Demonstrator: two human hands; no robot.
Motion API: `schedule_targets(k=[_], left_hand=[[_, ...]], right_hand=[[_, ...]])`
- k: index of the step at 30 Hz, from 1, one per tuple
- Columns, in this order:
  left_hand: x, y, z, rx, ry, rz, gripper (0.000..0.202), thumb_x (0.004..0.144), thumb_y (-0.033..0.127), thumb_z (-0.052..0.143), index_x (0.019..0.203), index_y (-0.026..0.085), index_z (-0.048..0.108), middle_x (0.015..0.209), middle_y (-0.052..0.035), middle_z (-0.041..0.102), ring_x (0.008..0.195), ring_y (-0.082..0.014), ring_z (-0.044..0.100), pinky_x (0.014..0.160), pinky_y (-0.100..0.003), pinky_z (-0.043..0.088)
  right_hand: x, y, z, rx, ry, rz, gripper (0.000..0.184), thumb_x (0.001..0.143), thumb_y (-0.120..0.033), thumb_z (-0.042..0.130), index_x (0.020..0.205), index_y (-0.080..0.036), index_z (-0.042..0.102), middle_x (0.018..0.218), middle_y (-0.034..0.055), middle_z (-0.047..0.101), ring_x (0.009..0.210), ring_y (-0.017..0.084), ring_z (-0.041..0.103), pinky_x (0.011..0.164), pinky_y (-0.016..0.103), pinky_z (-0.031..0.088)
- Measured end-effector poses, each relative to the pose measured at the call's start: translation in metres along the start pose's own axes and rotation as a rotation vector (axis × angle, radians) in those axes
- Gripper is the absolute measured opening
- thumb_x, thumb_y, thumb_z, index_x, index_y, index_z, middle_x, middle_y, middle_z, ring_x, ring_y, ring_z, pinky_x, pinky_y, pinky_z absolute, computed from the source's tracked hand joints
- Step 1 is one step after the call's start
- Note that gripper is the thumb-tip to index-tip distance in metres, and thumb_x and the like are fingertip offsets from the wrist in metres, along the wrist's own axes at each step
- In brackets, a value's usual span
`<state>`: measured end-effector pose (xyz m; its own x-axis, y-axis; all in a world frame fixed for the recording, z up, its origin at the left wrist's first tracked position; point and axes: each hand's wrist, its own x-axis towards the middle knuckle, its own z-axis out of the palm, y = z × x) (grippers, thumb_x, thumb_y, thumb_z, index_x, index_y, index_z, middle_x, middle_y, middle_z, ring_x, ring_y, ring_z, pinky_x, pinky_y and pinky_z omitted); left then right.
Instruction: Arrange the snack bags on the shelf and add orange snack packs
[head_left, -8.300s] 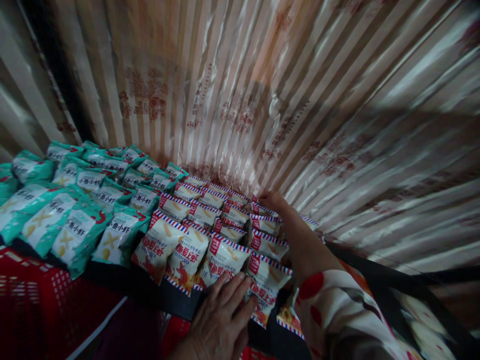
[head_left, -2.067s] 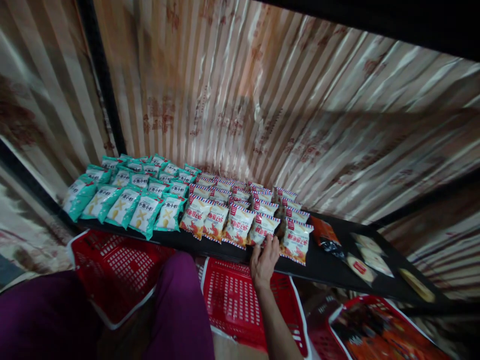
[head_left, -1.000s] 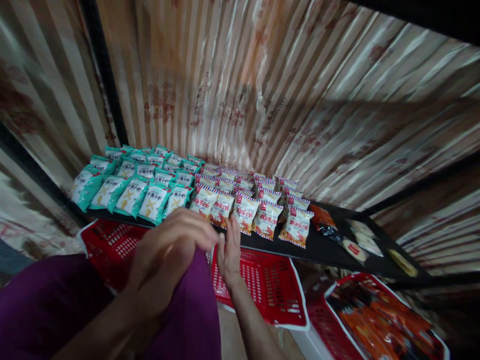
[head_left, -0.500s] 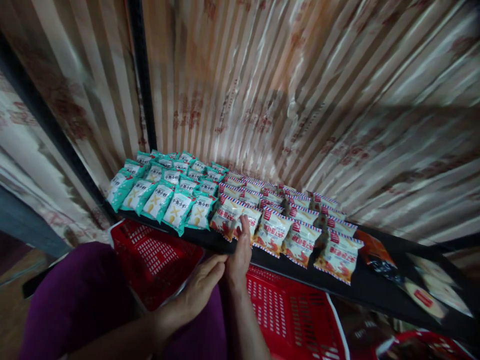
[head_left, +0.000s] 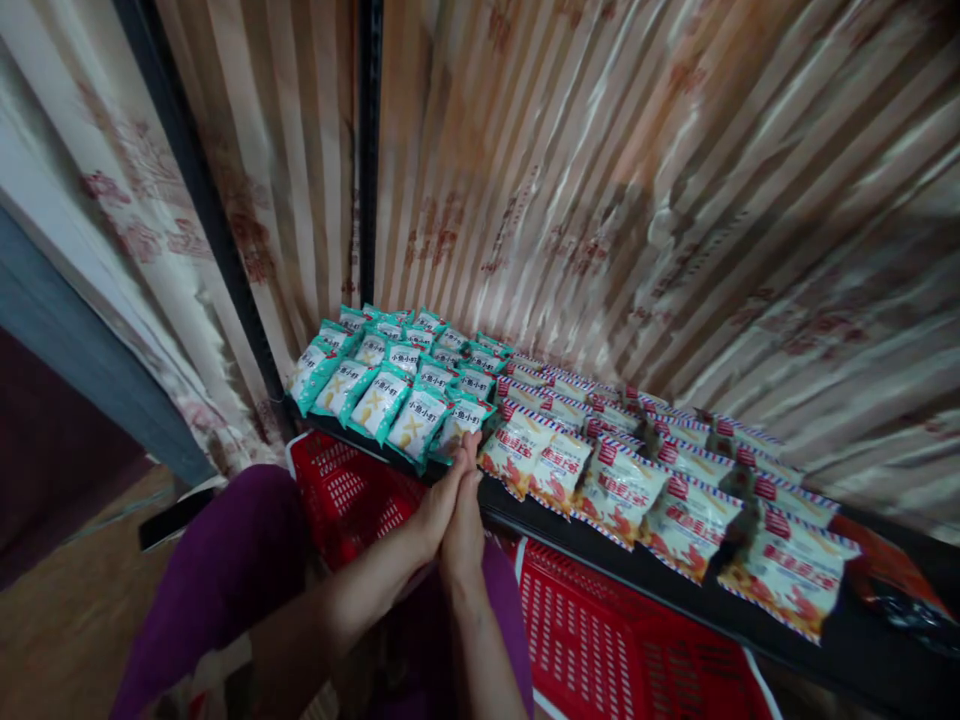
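The person's left hand and right hand are pressed together palm to palm, both flat with the fingers stretched straight out and nothing held in either. The left forearm comes in from the lower left and the right forearm rises from the bottom edge, so the two meet in a narrow wedge. The joined fingertips point up at the front lip of the long black shelf. They end right at the seam where two kinds of goods meet, but whether they actually touch a packet I cannot tell.

Just left of the fingertips lie the teal foil snack packets, each with a white panel and yellow shapes, laid in overlapping rows that run back to the wall. Just to the right begin the white snack packets with red lettering and red-and-blue striped edges, also overlapping in rows, filling the shelf towards the right. Past their far end sits a dark orange packet, partly blurred.

Under the shelf stand two red plastic mesh baskets, one beneath the teal rows and another beneath the white ones. A purple trouser leg bends up under the left arm. Behind it all hangs a shiny striped cream-and-brown curtain, split by a black upright post.
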<state>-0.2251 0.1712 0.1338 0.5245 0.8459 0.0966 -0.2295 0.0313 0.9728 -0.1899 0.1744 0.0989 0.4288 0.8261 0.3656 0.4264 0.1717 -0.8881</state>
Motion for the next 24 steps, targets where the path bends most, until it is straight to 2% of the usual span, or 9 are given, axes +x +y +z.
schedule_targets(k=[3,6,8,10,11,13,16,19,24], left_hand=[[-0.017,0.004,-0.005,0.006,-0.046,0.025,0.056,0.094,0.051,0.024,0.139,0.024,0.044,0.142,-0.0007,0.045,0.137,-0.0213,0.031,0.116,-0.042,0.023],[-0.037,0.001,-0.022,0.120,-0.053,0.073,0.052,0.097,0.043,0.019,0.136,0.020,0.047,0.134,-0.0051,0.054,0.128,-0.0205,0.045,0.110,-0.040,0.035],[-0.041,-0.004,-0.045,0.377,-0.070,0.143,0.042,0.095,0.037,0.032,0.127,0.021,0.054,0.123,-0.0058,0.062,0.120,-0.0211,0.052,0.102,-0.038,0.043],[-0.037,-0.008,-0.075,0.710,0.029,0.267,0.031,0.089,0.027,0.043,0.111,0.018,0.063,0.114,-0.0085,0.066,0.112,-0.0226,0.057,0.099,-0.039,0.045],[-0.033,-0.009,-0.090,0.872,0.066,0.324,0.030,0.087,0.020,0.043,0.108,0.016,0.064,0.116,-0.0100,0.065,0.117,-0.0236,0.053,0.102,-0.041,0.042],[-0.021,-0.011,-0.118,1.138,0.154,0.367,0.042,0.081,0.009,0.043,0.121,0.011,0.056,0.138,-0.0136,0.049,0.134,-0.0266,0.033,0.109,-0.047,0.031],[-0.003,-0.016,-0.145,1.350,0.126,0.347,0.051,0.080,0.006,0.043,0.130,0.009,0.047,0.149,-0.0128,0.033,0.141,-0.0260,0.017,0.111,-0.046,0.028],[0.008,-0.023,-0.152,1.400,0.127,0.259,0.047,0.084,0.010,0.041,0.131,0.007,0.047,0.148,-0.0160,0.034,0.140,-0.0266,0.021,0.109,-0.043,0.031],[0.012,-0.032,-0.149,1.375,0.123,0.246,0.047,0.085,0.013,0.045,0.132,0.008,0.045,0.146,-0.0154,0.038,0.138,-0.0278,0.027,0.109,-0.045,0.030]], right_hand=[[0.009,0.001,-0.014,0.011,0.055,0.029,0.055,0.098,-0.042,0.008,0.148,-0.025,0.020,0.154,0.0011,0.023,0.143,0.018,0.015,0.116,0.046,0.015],[0.018,0.008,-0.026,-0.157,0.098,-0.083,0.053,0.098,-0.040,0.011,0.146,-0.025,0.026,0.155,0.0020,0.022,0.143,0.019,0.017,0.116,0.048,0.015],[0.022,0.015,-0.023,-0.324,0.106,-0.182,0.052,0.098,-0.040,0.015,0.145,-0.024,0.031,0.155,0.0052,0.021,0.143,0.023,0.014,0.114,0.054,0.017],[0.024,0.020,-0.010,-0.486,0.099,-0.276,0.050,0.097,-0.036,0.025,0.144,-0.020,0.032,0.154,0.0105,0.024,0.143,0.027,0.012,0.111,0.058,0.022],[0.024,0.020,-0.002,-0.546,0.096,-0.313,0.050,0.097,-0.033,0.028,0.144,-0.018,0.033,0.153,0.0125,0.025,0.143,0.027,0.013,0.110,0.058,0.024],[0.023,0.018,0.016,-0.621,0.064,-0.385,0.049,0.096,-0.028,0.030,0.143,-0.016,0.033,0.152,0.0154,0.027,0.142,0.027,0.017,0.108,0.055,0.030],[0.020,0.012,0.037,-0.706,-0.066,-0.490,0.046,0.094,-0.022,0.033,0.140,-0.015,0.039,0.149,0.0154,0.034,0.141,0.026,0.023,0.107,0.051,0.034],[0.018,0.011,0.047,-0.800,-0.158,-0.542,0.043,0.093,-0.018,0.034,0.134,-0.015,0.048,0.146,0.0139,0.040,0.141,0.027,0.023,0.106,0.049,0.035],[0.021,0.022,0.052,-0.865,-0.173,-0.585,0.043,0.088,-0.018,0.041,0.129,-0.012,0.051,0.145,0.0164,0.039,0.141,0.030,0.020,0.105,0.051,0.036]])
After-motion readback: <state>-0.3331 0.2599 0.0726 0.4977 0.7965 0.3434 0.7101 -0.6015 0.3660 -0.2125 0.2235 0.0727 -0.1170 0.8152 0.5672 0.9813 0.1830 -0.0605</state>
